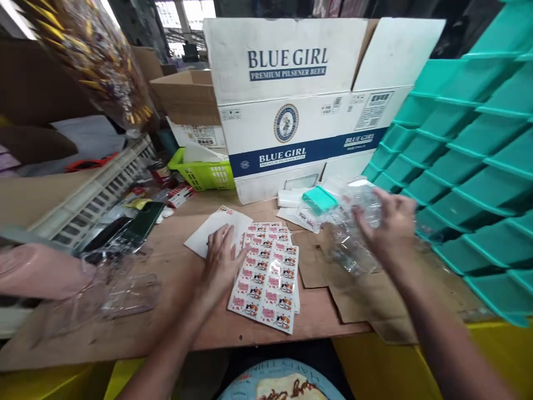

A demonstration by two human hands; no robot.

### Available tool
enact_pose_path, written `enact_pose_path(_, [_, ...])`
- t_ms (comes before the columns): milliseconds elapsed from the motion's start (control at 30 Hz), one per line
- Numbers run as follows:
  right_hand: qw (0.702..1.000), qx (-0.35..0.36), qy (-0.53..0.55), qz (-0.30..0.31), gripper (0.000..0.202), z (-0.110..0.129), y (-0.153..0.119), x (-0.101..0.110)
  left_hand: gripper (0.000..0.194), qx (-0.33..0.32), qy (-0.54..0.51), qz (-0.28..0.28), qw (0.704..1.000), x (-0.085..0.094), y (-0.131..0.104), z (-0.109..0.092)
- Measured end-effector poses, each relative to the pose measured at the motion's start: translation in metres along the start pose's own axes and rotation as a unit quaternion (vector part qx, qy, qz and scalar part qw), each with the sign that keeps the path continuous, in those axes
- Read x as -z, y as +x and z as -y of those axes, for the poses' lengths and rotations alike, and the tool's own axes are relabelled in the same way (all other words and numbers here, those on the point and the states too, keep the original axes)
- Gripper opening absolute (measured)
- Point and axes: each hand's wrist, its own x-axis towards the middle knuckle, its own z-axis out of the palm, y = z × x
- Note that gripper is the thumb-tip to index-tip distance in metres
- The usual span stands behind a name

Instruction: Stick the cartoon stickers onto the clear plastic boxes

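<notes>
My left hand [222, 253] lies with fingers spread on a white sheet [200, 239], at the left edge of a stack of sticker sheets [266, 283]. The stickers carry pink lettering and cartoon cats. On the right, my right hand [391, 225] is at a heap of clear plastic pieces [352, 244], thumb and fingers apart. One clear plastic piece shows between them, and blur hides whether they touch it. A small turquoise plastic tray [320, 199] sits beside the heap, on clear wrapping.
A white beer carton [291, 128] stands at the back, with a lime green basket [204, 169] to its left. Turquoise bins [466, 183] rise on the right. Flat cardboard [375, 311] covers the table's right part. Clear plastic boxes [131, 294] and a pink roll [41, 272] lie left.
</notes>
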Motion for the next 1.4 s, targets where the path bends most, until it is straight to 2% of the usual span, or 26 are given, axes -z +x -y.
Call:
enact_pose_path(67, [0.995,-0.021,-0.097,0.025,0.072,-0.052,0.031,-0.01,0.046,-0.036,0.18,0.024,0.983,0.007,0.007,0.035])
enact_pose_path(100, [0.991,-0.029,-0.122,0.04,0.076,-0.072,0.042,-0.016,0.037,-0.046,0.23,0.045,0.971,0.009,0.01,0.049])
enact_pose_path(167, [0.987,-0.044,-0.146,0.058,0.076,-0.095,0.055,-0.025,0.022,-0.065,0.269,0.069,0.958,0.011,0.014,0.066])
enact_pose_path(200, [0.986,-0.05,-0.152,0.053,0.075,-0.097,0.057,-0.028,0.02,-0.075,0.271,0.073,0.957,0.012,0.015,0.068])
enact_pose_path(267, [0.989,-0.043,-0.141,0.018,0.073,-0.08,0.054,-0.027,0.024,-0.095,0.269,0.077,0.955,0.013,0.015,0.062])
enact_pose_path(333, [0.998,-0.018,-0.056,-0.001,0.074,-0.039,0.044,-0.022,0.027,-0.128,0.269,0.084,0.951,0.013,0.012,0.044])
enact_pose_path(400, [0.989,-0.025,0.133,0.06,0.067,0.017,0.03,-0.019,0.029,-0.184,0.267,0.082,0.942,0.01,0.006,0.02])
enact_pose_path(433, [0.957,-0.061,0.244,0.145,0.062,0.045,0.024,-0.02,0.03,-0.217,0.265,0.08,0.936,0.007,0.001,0.007])
enact_pose_path(500, [0.851,-0.146,0.405,0.3,0.062,0.092,0.014,-0.029,0.032,-0.284,0.253,0.083,0.921,-0.001,-0.009,-0.017])
enact_pose_path(533, [0.8,-0.176,0.455,0.35,0.059,0.108,0.011,-0.035,0.033,-0.311,0.239,0.092,0.915,-0.005,-0.014,-0.027])
enact_pose_path(567, [0.756,-0.197,0.494,0.383,0.056,0.119,0.008,-0.041,0.031,-0.333,0.217,0.105,0.912,-0.008,-0.018,-0.034])
enact_pose_path(600, [0.726,-0.21,0.519,0.4,0.052,0.124,0.006,-0.046,0.029,-0.347,0.186,0.118,0.912,-0.01,-0.02,-0.039])
enact_pose_path(633, [0.709,-0.216,0.535,0.406,0.048,0.126,0.003,-0.05,0.029,-0.343,0.149,0.123,0.919,-0.01,-0.02,-0.041])
enact_pose_path(700, [0.693,-0.22,0.55,0.41,0.043,0.121,-0.002,-0.052,0.049,-0.264,0.057,0.088,0.959,-0.007,-0.013,-0.038])
enact_pose_path(767, [0.673,-0.216,0.561,0.432,0.041,0.114,-0.007,-0.048,0.064,-0.106,-0.07,0.042,0.991,-0.002,0.001,-0.03])
enact_pose_path(800, [0.658,-0.212,0.567,0.448,0.041,0.112,-0.01,-0.045,0.063,-0.017,-0.151,0.046,0.987,0.0,0.009,-0.026])
enact_pose_path(833, [0.645,-0.205,0.571,0.465,0.04,0.111,-0.012,-0.041,0.057,0.065,-0.238,0.07,0.966,0.001,0.015,-0.023])
enact_pose_path(867, [0.636,-0.198,0.571,0.479,0.04,0.111,-0.015,-0.039,0.05,0.132,-0.322,0.104,0.932,0.0,0.02,-0.022])
enact_pose_path(967, [0.647,-0.183,0.55,0.496,0.042,0.112,-0.024,-0.035,0.035,0.251,-0.491,0.16,0.819,-0.006,0.024,-0.026])
enact_pose_path(1067, [0.68,-0.149,0.518,0.497,0.044,0.109,-0.031,-0.039,0.034,0.287,-0.553,0.181,0.761,-0.011,0.019,-0.036])
enact_pose_path(1100, [0.7,-0.129,0.504,0.489,0.043,0.108,-0.034,-0.04,0.034,0.293,-0.56,0.186,0.752,-0.012,0.017,-0.039])
enact_pose_path(1133, [0.733,-0.106,0.488,0.462,0.04,0.108,-0.036,-0.042,0.033,0.298,-0.562,0.184,0.75,-0.013,0.016,-0.041])
enact_pose_path(1233, [0.868,-0.004,0.41,0.279,0.022,0.112,-0.041,-0.044,0.026,0.299,-0.559,0.155,0.758,-0.014,0.014,-0.043])
enact_pose_path(1267, [0.897,0.04,0.381,0.22,0.017,0.114,-0.042,-0.043,0.025,0.296,-0.558,0.152,0.76,-0.014,0.013,-0.043])
enact_pose_path(1333, [0.916,0.115,0.344,0.17,0.014,0.12,-0.044,-0.044,0.024,0.286,-0.556,0.15,0.766,-0.017,0.011,-0.043])
enact_pose_path(1400, [0.913,0.142,0.343,0.172,0.016,0.125,-0.046,-0.045,0.023,0.27,-0.551,0.144,0.776,-0.02,0.008,-0.041])
